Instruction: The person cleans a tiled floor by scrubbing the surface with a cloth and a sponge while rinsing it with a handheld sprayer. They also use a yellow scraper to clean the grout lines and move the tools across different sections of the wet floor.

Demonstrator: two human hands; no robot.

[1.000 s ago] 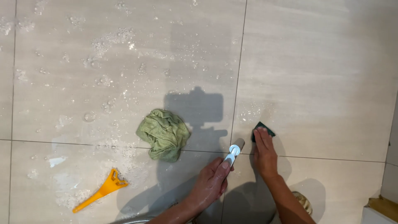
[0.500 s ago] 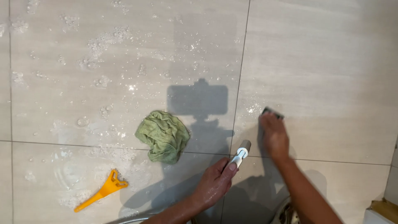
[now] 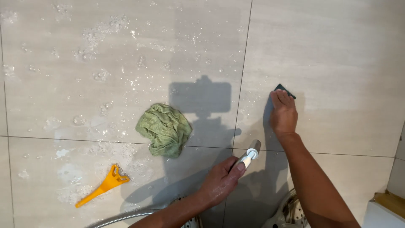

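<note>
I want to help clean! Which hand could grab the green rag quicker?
Probably the left hand: it is nearer the crumpled green rag, though it holds a spray nozzle. The right hand presses a dark scrubbing pad farther away.

Home bathroom: wet tiled floor (image 3: 329, 50), spray hose (image 3: 122, 216) (metal, flexible), floor drain (image 3: 291, 211).

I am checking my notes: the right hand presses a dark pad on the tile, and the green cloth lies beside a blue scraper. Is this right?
Not quite: in the head view the scraper is orange, not blue. The right hand does press the dark pad on the tile, with the green cloth near the scraper.
</note>
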